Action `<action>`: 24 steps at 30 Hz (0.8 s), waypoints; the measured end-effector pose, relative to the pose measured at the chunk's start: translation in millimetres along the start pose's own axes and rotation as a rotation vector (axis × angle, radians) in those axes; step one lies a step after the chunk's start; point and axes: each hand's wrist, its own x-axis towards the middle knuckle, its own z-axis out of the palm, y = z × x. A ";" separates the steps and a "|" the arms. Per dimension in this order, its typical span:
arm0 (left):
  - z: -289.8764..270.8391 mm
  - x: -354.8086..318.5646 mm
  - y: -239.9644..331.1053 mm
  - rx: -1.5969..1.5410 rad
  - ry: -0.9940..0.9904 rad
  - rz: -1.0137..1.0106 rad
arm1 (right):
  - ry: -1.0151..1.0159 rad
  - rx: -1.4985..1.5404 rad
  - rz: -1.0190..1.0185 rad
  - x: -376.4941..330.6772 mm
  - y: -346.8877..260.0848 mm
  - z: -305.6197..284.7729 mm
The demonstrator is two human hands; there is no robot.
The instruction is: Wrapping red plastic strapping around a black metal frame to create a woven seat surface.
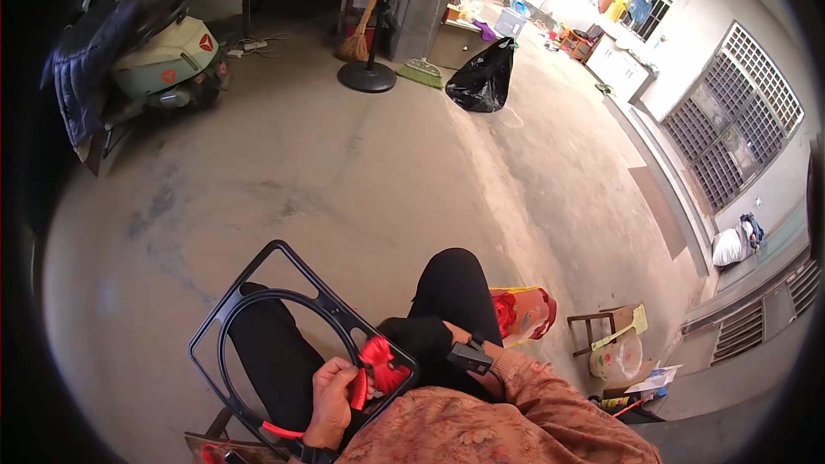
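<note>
scooter (pixel 163 56) parked far left on concrete floor (pixel 361 180) | black frame (pixel 284 326) with inner ring rests tilted across lap | left hand (pixel 331 395) grip clamped on frame's edge by red tassel (pixel 382 365) | right hand hidden behind knee, grip cannot tell, black wrist device (pixel 468 355) | red bag (pixel 520 314) right

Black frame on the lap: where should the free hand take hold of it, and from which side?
Probably the bare far corner of the black frame, reached from above. It tilts across the lap with that corner raised and unobstructed, while the left hand already holds the near rim by the red wrapping.
</note>
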 end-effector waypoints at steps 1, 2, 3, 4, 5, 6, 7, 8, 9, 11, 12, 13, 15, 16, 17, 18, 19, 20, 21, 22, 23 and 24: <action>2.4 -0.1 -0.6 -0.026 -0.020 0.030 | 0.006 -0.001 0.002 2.0 3.6 4.3; 4.7 -2.9 0.0 -0.047 -0.031 0.060 | 0.004 0.006 0.006 6.0 6.8 11.4; 6.8 -4.6 0.4 -0.067 -0.043 0.090 | 0.006 0.011 0.006 11.6 12.6 18.6; 9.2 -4.1 1.0 -0.013 -0.044 0.103 | 0.013 0.015 0.003 15.9 15.1 23.2; 9.8 -5.3 0.7 0.041 -0.034 0.113 | 0.021 0.021 0.005 19.8 17.6 26.6; 8.9 -5.8 0.1 0.096 -0.025 0.120 | 0.034 0.040 0.008 21.7 19.8 27.2; 4.4 -3.9 -1.8 0.157 -0.024 0.126 | 0.047 0.041 0.008 24.7 19.9 27.3; 5.4 -3.9 1.1 0.085 -0.012 0.086 | 0.059 0.041 0.003 28.4 16.3 22.0; 7.3 -3.8 5.2 0.013 0.000 0.046 | 0.070 0.041 0.003 28.7 16.6 20.9; 0.6 -1.9 3.9 -0.044 -0.013 0.001 | 0.097 0.057 0.006 27.2 22.4 24.5; 0.2 1.1 0.4 -0.076 0.004 -0.005 | 0.116 0.063 0.004 28.2 22.6 25.8; 1.1 4.1 -2.0 -0.109 0.020 -0.012 | 0.131 0.071 0.000 28.9 23.5 24.3; 4.1 5.3 -1.4 -0.110 0.108 -0.029 | 0.155 0.092 -0.002 30.0 26.3 25.9; 1.0 6.9 -1.9 -0.100 0.088 -0.084 | 0.172 0.100 -0.009 29.7 26.9 23.3; -5.1 4.1 -0.9 -0.091 0.076 -0.139 | 0.185 0.108 -0.010 28.0 29.9 25.2; -7.1 1.3 1.5 -0.084 0.064 -0.194 | 0.204 0.109 -0.017 26.9 31.0 23.1; -3.9 1.9 4.3 -0.040 0.069 -0.195 | 0.234 0.102 -0.034 24.6 30.2 16.2; -4.3 1.4 5.1 -0.047 -0.020 -0.180 | 0.260 0.091 -0.041 19.2 35.9 14.2; -4.3 8.2 5.9 -0.055 -0.108 -0.164 | 0.314 0.055 -0.070 11.7 36.2 2.8; -9.4 5.8 2.9 -0.077 -0.165 -0.171 | 0.368 0.018 -0.082 -2.4 40.8 -6.4; -10.7 5.2 3.1 -0.084 -0.160 -0.192 | 0.417 -0.025 -0.087 -14.9 47.2 -15.3; -7.2 7.8 6.2 -0.091 -0.156 -0.220 | 0.456 -0.085 -0.107 -28.5 49.8 -29.6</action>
